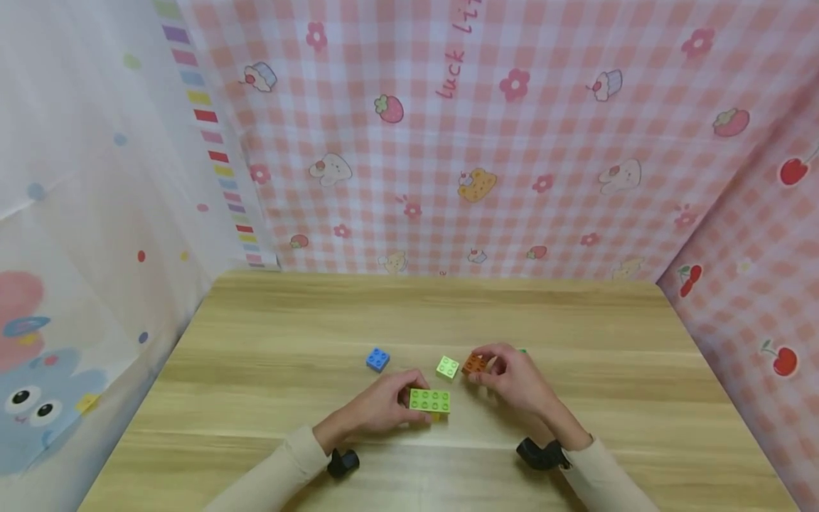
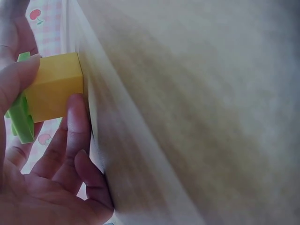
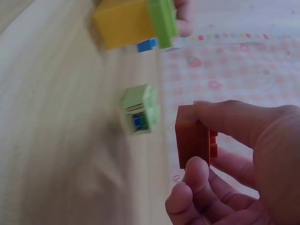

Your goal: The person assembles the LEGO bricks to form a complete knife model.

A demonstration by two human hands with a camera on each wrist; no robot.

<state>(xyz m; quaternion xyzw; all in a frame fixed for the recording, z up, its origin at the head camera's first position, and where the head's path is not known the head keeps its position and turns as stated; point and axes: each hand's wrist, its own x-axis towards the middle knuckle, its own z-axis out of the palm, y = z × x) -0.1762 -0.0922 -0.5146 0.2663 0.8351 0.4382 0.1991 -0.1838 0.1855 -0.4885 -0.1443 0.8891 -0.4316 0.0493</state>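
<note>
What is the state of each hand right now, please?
Left hand: closed, holding the long green block with the yellow block beneath it.
Right hand: closed, pinching the orange-brown block.

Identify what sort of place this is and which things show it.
Probably an indoor play corner, judging by the wood-grain table, the pink checked cloth with strawberry prints hanging behind it, and the blue toy brick and lime toy brick.
</note>
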